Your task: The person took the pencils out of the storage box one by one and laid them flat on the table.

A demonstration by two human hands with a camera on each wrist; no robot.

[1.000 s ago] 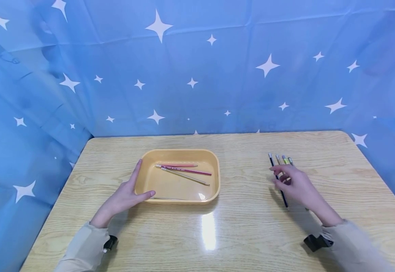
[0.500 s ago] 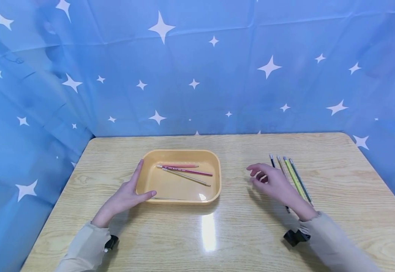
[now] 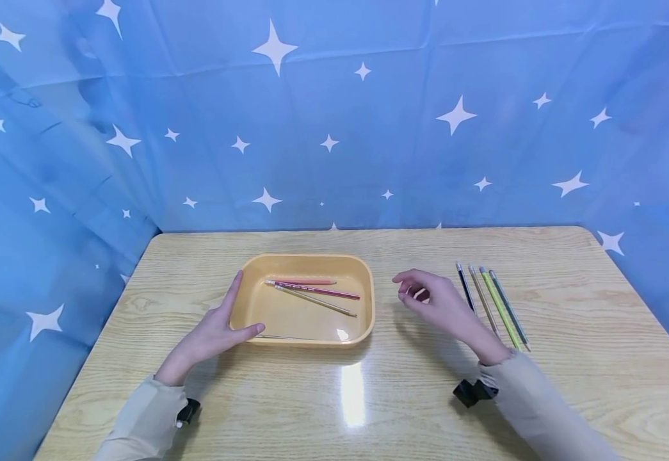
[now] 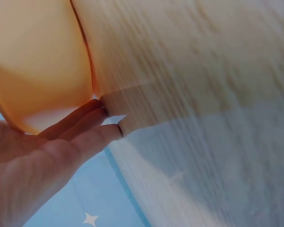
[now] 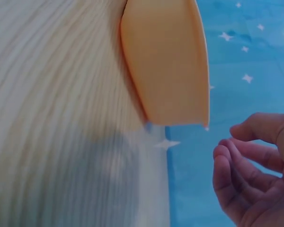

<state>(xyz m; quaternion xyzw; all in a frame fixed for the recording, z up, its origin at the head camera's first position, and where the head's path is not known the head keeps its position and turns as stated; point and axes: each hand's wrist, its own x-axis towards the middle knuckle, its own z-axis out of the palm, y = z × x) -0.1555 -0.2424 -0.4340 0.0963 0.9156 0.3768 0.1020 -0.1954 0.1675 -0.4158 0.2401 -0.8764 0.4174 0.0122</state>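
My left hand (image 3: 214,328) rests against the left end of a shallow orange tray (image 3: 370,307), fingers extended along its outside and the thumb lying over the near rim. In the left wrist view, straight fingertips touch the tray's outer wall low down by the tabletop. Inside the tray lie a pink pencil (image 3: 314,282), a dark red pencil (image 3: 334,293) and a gold pencil (image 3: 318,301), plus a thin stick-like item along the near wall. Over the table, just right of the tray, hovers my right hand (image 3: 435,301), its fingers loosely curled with nothing between them.
Right of my right hand, several pencils lie side by side on the wooden table (image 3: 403,410): black (image 3: 465,286), brown-gold (image 3: 483,298), yellow-green (image 3: 499,306) and dark teal (image 3: 509,307). A blue star-printed cloth (image 3: 334,102) hangs behind the table and along its sides.
My right hand has moved left from above the row of pencils to beside the tray, uncovering the pencils. The left hand and the tray stay in place.
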